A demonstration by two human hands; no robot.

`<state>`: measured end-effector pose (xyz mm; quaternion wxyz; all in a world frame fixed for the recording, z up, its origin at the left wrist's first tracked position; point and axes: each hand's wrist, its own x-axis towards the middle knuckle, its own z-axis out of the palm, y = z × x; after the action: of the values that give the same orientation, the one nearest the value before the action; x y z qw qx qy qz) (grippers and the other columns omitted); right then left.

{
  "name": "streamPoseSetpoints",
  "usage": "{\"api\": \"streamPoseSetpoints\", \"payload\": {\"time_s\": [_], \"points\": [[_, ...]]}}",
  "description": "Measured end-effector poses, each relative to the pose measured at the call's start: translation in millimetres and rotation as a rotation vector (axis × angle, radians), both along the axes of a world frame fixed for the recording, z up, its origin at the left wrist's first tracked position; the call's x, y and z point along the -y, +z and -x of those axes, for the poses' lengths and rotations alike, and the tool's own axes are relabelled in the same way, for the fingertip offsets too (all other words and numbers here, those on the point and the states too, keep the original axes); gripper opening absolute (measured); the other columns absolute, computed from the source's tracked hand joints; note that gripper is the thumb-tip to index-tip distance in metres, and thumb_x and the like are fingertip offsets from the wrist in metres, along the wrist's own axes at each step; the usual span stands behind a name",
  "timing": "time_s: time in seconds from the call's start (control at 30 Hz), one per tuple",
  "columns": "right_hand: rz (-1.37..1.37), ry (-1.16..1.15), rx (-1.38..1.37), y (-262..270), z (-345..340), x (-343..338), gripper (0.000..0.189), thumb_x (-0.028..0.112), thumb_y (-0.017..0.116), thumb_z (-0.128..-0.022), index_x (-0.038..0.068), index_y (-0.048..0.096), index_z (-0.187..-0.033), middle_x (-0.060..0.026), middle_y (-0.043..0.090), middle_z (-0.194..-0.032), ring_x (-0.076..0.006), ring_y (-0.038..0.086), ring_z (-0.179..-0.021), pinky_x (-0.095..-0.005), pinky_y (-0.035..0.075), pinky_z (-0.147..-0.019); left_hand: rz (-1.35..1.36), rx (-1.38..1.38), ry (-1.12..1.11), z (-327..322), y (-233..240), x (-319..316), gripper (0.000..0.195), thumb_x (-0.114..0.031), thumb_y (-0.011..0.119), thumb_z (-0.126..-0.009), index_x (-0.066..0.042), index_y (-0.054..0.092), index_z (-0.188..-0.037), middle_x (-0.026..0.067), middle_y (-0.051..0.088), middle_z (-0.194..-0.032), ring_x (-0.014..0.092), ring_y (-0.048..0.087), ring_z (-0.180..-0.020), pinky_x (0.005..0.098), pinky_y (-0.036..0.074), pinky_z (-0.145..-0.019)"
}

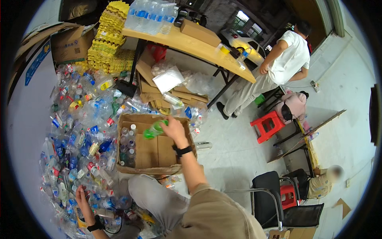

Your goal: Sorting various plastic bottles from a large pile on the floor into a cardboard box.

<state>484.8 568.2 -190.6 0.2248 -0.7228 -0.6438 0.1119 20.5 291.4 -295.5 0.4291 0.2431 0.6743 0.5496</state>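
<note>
My right hand (pixel 173 127) grips a green plastic bottle (pixel 153 130) by one end, over an open cardboard box (pixel 158 171). Inside the box, several plastic bottles (pixel 131 152) with pale caps stand along the left side; bare cardboard shows in the middle. At the lower left, my left hand (pixel 82 195) is held with its fingers apart above a large heap of used plastic bottles (pixel 89 143). I see nothing held in it. Some of its fingers are hard to make out against the heap.
A wooden table (pixel 191 38) bears packed water bottles (pixel 150 16) and a long carton (pixel 200 32). Yellow egg trays (pixel 109 33) are stacked behind the heap. A person in white (pixel 291 56) stands beyond the table; others sit at the right. A red stool (pixel 267 127) and a black chair (pixel 265 197) stand there.
</note>
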Motion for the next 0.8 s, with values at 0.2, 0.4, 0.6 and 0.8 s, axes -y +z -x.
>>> {"api": "streamPoseSetpoints", "payload": {"time_s": [0.2, 0.4, 0.6, 0.8], "points": [[0.280, 0.117, 0.186, -125.7, -104.4, 34.1, 0.031, 0.028, 0.072, -0.084, 0.013, 0.068, -0.110, -0.0223, 0.071, -0.098, -0.0422, 0.068, -0.095, -0.0507, 0.055, -0.086, -0.041, 0.013, -0.041, 2.8, -10.1, 6.8, 0.045, -0.041, 0.058, -0.102, -0.007, 0.060, -0.132, 0.0048, 0.064, -0.125, 0.015, 0.062, -0.104, 0.0320, 0.045, -0.093], [0.584, 0.301, 0.506, -228.2, -150.7, 55.6, 0.028, 0.023, 0.068, -0.082, 0.005, 0.072, -0.104, -0.0217, 0.072, -0.104, -0.0393, 0.069, -0.099, -0.0471, 0.056, -0.089, 0.006, 0.049, -0.042, 6.9, -17.9, 3.8, 0.044, -0.040, 0.059, -0.102, -0.007, 0.060, -0.132, 0.0044, 0.066, -0.121, 0.015, 0.064, -0.099, 0.0314, 0.047, -0.090], [0.941, 0.119, 0.457, -318.3, -184.1, 68.8, 0.033, 0.025, 0.061, -0.087, 0.002, 0.074, -0.105, -0.0238, 0.070, -0.112, -0.0384, 0.068, -0.106, -0.0464, 0.056, -0.091, 0.044, 0.043, -0.018, 10.7, -24.2, 6.6, 0.042, -0.039, 0.059, -0.102, -0.007, 0.061, -0.130, 0.0046, 0.066, -0.121, 0.015, 0.063, -0.098, 0.0304, 0.048, -0.090], [1.047, 0.165, 0.565, -341.4, -188.2, 71.5, 0.035, 0.027, 0.060, -0.088, 0.002, 0.075, -0.107, -0.0245, 0.069, -0.115, -0.0388, 0.067, -0.110, -0.0455, 0.055, -0.094, 0.073, 0.013, -0.018, 11.7, -29.2, 8.9, 0.045, -0.039, 0.059, -0.102, -0.005, 0.060, -0.131, 0.0050, 0.066, -0.119, 0.014, 0.064, -0.098, 0.0293, 0.048, -0.091]]}}
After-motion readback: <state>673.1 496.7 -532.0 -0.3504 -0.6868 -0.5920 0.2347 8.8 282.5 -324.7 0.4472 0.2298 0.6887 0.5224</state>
